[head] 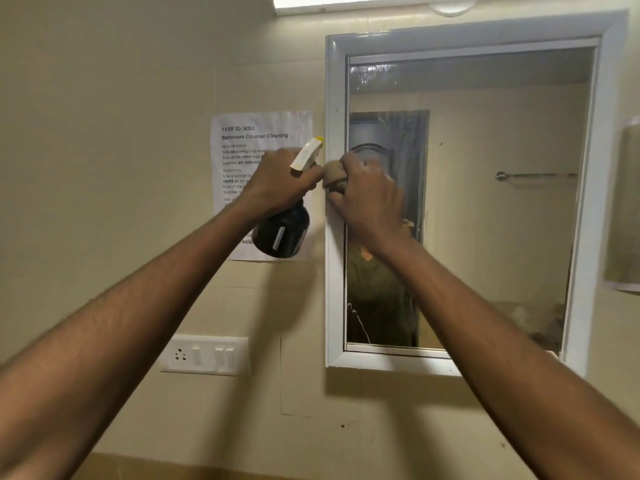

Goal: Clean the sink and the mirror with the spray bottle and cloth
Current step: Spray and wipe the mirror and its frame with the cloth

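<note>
A white-framed mirror [502, 209] hangs on the beige wall. My left hand [280, 183] grips the neck of a dark spray bottle [282, 233] with a white and yellow nozzle, held up just left of the mirror frame. My right hand [367, 199] holds a bunched beige cloth [333, 174] against the left edge of the mirror frame, about halfway up. The nozzle tip is close to the cloth. The sink is out of view.
A printed task sheet [242, 140] is stuck to the wall behind the bottle. A white switch and socket panel [206, 355] sits lower left. A light strip [346, 1] runs above the mirror. A pale object [623, 209] hangs at the far right.
</note>
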